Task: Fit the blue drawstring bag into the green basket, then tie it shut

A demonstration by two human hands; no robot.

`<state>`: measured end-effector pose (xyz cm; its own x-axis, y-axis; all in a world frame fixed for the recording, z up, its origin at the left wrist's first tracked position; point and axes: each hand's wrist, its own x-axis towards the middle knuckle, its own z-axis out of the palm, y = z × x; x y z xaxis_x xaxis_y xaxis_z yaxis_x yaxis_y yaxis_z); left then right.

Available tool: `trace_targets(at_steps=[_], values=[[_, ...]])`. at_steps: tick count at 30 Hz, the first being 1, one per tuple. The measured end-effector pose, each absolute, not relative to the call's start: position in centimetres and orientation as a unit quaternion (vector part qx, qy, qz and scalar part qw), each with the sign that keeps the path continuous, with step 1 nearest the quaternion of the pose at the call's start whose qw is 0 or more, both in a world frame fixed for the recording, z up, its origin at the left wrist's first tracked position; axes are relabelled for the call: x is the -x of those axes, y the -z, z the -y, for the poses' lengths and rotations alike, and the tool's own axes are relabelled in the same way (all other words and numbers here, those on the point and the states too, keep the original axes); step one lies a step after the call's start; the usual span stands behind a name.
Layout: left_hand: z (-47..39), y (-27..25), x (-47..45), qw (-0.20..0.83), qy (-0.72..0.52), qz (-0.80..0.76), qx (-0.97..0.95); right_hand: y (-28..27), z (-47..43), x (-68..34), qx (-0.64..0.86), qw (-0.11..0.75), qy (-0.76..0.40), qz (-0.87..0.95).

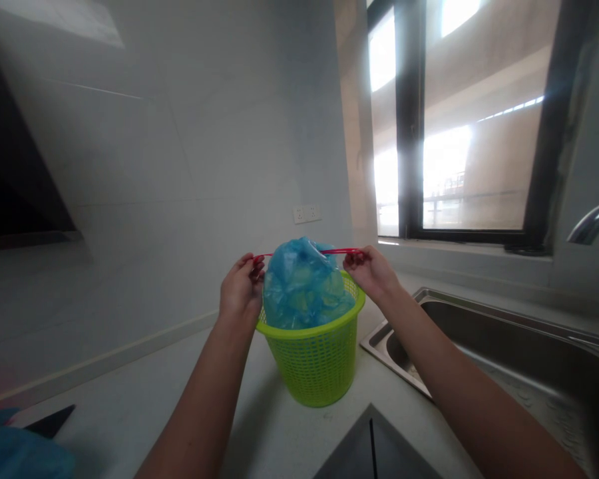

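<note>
A blue plastic drawstring garbage bag (304, 289) bulges up out of a green mesh basket (314, 366) that stands upright on the counter. Its red drawstring (337, 251) is stretched sideways across the top of the bag. My left hand (242, 286) pinches the drawstring's left end, just outside the basket's rim. On the other side, my right hand (372, 269) has its fingers closed on the right end, above the rim. The lower part of the bag is inside the basket, partly hidden by the mesh wall.
A steel sink (504, 352) with a faucet (596, 219) is on the right. A grey flat object (349, 452) lies at the counter's front. Blue plastic (20, 446) and a dark pointed item (52, 422) lie at lower left. Behind are a wall socket (307, 213) and a window (474, 133).
</note>
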<state>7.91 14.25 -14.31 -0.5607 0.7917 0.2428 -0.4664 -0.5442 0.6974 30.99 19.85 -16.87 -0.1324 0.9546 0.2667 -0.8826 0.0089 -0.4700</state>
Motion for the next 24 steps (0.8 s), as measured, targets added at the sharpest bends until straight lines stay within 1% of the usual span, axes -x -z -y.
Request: trace_targets(at_steps=[3, 5, 8, 11, 14, 18, 22, 24], values=[[-14.4, 14.2, -7.4, 0.398, -0.841, -0.291, -0.225, 17.1, -20.4, -31.4, 0.069, 0.653, -0.716, 0.235], [-14.4, 14.2, -7.4, 0.396, -0.842, -0.286, -0.228, 17.2, -20.3, -31.5, 0.076, 0.645, -0.715, 0.258], [-14.3, 14.2, -7.5, 0.388, -0.837, -0.272, -0.273, 17.1, -19.6, -31.1, 0.092, 0.637, -0.679, 0.354], [-13.9, 14.1, -8.0, 0.399, -0.808, -0.27, -0.34, 17.0, -18.7, -30.5, 0.114, 0.632, -0.603, 0.473], [-13.2, 14.0, -8.6, 0.417, -0.761, -0.265, -0.421, 16.8, -18.1, -30.2, 0.145, 0.61, -0.56, 0.542], [-12.1, 14.3, -9.4, 0.394, -0.675, -0.281, -0.557, 16.9, -17.8, -30.3, 0.174, 0.583, -0.509, 0.609], [-11.0, 14.5, -10.2, 0.38, -0.543, -0.327, -0.674, 17.1, -17.0, -30.2, 0.143, 0.511, -0.439, 0.725], [-10.6, 14.4, -10.4, 0.376, -0.501, -0.329, -0.706, 17.2, -16.5, -30.0, 0.121, 0.472, -0.409, 0.771]])
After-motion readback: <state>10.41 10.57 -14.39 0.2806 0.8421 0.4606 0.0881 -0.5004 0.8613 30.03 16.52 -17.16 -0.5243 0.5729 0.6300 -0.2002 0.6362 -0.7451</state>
